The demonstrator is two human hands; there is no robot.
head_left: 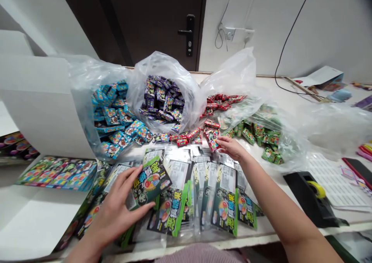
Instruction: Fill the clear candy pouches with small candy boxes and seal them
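in the head view, the left hand [113,212] is at the lower middle of the frame. its fingers [128,181] are bent around the edge of a black and green packet [151,185] and hold it tilted over the others. the right hand [232,146] is open, not grasping anything, and its fingers [223,141] are just beside a small red box [211,138]; i cannot tell if they touch it.

under the hands, many similar packets [225,201] lie overlapped in a row on the white desk [261,232]. across the middle of the frame, plastic bags [162,65] hold big piles of small boxes: blue boxes [112,112], purple boxes [161,100], red boxes [223,102] and green boxes [267,139]. some boxes lie loose near the row. at the left is a flat layer of colorful boxes [55,174], and at the lower right a black tape dispenser [310,197].
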